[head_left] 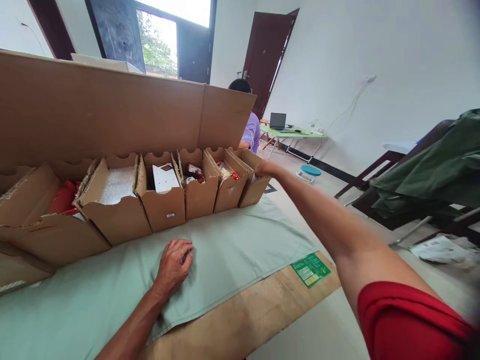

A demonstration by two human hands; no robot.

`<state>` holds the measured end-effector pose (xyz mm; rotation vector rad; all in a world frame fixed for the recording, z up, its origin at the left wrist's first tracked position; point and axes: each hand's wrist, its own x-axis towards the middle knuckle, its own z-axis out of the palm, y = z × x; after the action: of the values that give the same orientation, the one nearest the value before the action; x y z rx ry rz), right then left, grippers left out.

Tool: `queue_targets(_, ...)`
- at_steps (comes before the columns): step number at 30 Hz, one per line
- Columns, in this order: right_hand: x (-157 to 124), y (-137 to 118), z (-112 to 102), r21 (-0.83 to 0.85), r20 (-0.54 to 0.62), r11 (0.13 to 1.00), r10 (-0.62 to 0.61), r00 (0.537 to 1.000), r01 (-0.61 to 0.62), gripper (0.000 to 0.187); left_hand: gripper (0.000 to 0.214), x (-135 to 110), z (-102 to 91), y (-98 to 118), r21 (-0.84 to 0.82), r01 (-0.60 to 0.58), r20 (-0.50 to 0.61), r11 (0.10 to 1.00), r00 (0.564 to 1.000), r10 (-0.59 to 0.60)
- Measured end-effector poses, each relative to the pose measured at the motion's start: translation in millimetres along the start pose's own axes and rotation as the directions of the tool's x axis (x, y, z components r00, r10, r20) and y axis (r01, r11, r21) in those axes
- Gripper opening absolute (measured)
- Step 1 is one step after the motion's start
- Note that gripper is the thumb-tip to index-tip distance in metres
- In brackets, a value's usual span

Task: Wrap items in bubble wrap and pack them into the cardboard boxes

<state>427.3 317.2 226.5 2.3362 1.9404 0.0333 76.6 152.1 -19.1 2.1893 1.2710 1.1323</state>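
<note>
My left hand [174, 261] rests on the pale green cloth [225, 255], its fingers curled around a small dark object [185, 256] that is mostly covered. My right arm stretches out to the far right cardboard box [255, 192] in the row. Over that box's edge, my right hand [264, 169] dips inside, so its fingers are hidden. Beside it, another box [231, 192] contains small packets with red and yellow parts [227, 171]. A third box [200, 197] holds dark red packaging [196, 172].
More boxes hold a white card [165, 177], bubble wrap [118, 185] and a red item [63, 197]. A tall cardboard panel [112, 115] rises behind them. Beyond sits a person in purple [252, 132]. A green card [310, 270] lies on the wooden table edge [240, 320]. A stool [310, 170] stands right.
</note>
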Motion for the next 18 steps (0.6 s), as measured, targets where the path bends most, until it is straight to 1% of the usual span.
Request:
queue_targets(2, -16.0, 19.7, -26.7, 0.112, -0.119, 0.993, 0.060, 0.991, -0.046, 0.019, 0.025, -0.7, -2.0, 1.3, -0.028, 0.011, -0.004, 1.000, 1.000, -0.011)
queue_targets(3, -27.9, 30.4, -39.2, 0.184, -0.181, 0.982, 0.083, 0.980, -0.049, 0.019, 0.025, -0.9, -3.1, 2.0, -0.046, 0.017, -0.007, 0.999, 1.000, -0.017)
queue_targets(5, -58.7, 48.4, -56.6, 0.319, -0.301, 0.948, 0.096, 0.949, 0.005, 0.021, 0.025, -0.2, -5.4, 3.7, -0.085, 0.033, -0.020, 0.996, 0.999, -0.035)
queue_targets(6, -76.2, 53.9, -59.8, 0.416, -0.348, 0.907, 0.089, 0.933, 0.069, 0.021, 0.025, 1.0, -6.9, 5.4, -0.104, 0.044, -0.030, 0.994, 0.998, -0.048)
queue_targets(7, -94.1, 56.1, -58.7, 0.533, -0.371, 0.833, 0.070, 0.926, 0.150, 0.021, 0.026, 2.8, -8.7, 8.2, -0.123, 0.059, -0.042, 0.991, 0.997, -0.064)
queue_targets(8, -111.5, 55.0, -53.2, 0.654, -0.368, 0.721, 0.036, 0.929, 0.231, 0.020, 0.028, 5.1, -11.3, 12.7, -0.138, 0.074, -0.053, 0.988, 0.995, -0.082)
queue_targets(9, -127.8, 50.5, -43.8, 0.759, -0.344, 0.584, -0.016, 0.939, 0.288, 0.023, 0.030, 7.7, -14.9, 19.3, -0.143, 0.085, -0.065, 0.986, 0.993, -0.095)
queue_targets(10, -142.9, 42.9, -31.3, 0.841, -0.311, 0.441, -0.082, 0.947, 0.314, 0.027, 0.033, 10.3, -19.7, 28.4, -0.160, 0.106, -0.066, 0.981, 0.991, -0.117)
queue_targets(11, -156.6, 32.6, -16.6, 0.891, -0.286, 0.323, -0.148, 0.947, 0.319, 0.031, 0.037, 12.7, -25.8, 39.8, -0.211, 0.147, -0.051, 0.966, 0.986, -0.161)
queue_targets(12, -169.3, 20.3, -0.5, 0.910, -0.279, 0.258, -0.201, 0.939, 0.326, 0.034, 0.043, 14.5, -32.9, 53.2, -0.302, 0.212, -0.013, 0.930, 0.974, -0.226)
queue_targets(13, -181.3, 6.7, 15.9, 0.907, -0.304, 0.225, -0.236, 0.923, 0.356, 0.035, 0.051, 15.4, -40.9, 68.1, -0.428, 0.308, 0.063, 0.850, 0.948, -0.312)
queue_targets(14, -192.9, -7.5, 32.0, 0.886, -0.359, 0.213, -0.250, 0.899, 0.413, 0.033, 0.063, 15.3, -49.1, 83.4, -0.578, 0.422, 0.173, 0.698, 0.900, -0.400)
queue_targets(15, -204.3, -21.6, 47.2, 0.843, -0.439, 0.219, -0.250, 0.863, 0.492, 0.029, 0.075, 14.0, -56.8, 98.1, -0.682, 0.525, 0.312, 0.509, 0.838, -0.448)
queue_targets(16, -215.6, -35.1, 61.2, 0.776, -0.531, 0.240, -0.250, 0.810, 0.583, 0.024, 0.083, 11.5, -63.5, 111.4, -0.729, 0.605, 0.439, 0.320, 0.772, -0.459)
queue_targets(17, -226.7, -47.6, 73.7, 0.693, -0.617, 0.269, -0.259, 0.743, 0.669, 0.019, 0.087, 7.6, -68.5, 122.4, -0.741, 0.653, 0.540, 0.158, 0.719, -0.438)
queue_targets(18, -237.1, -58.9, 84.6, 0.609, -0.683, 0.293, -0.279, 0.675, 0.737, 0.015, 0.088, 2.5, -71.4, 130.8, -0.736, 0.676, 0.608, 0.036, 0.683, -0.405)
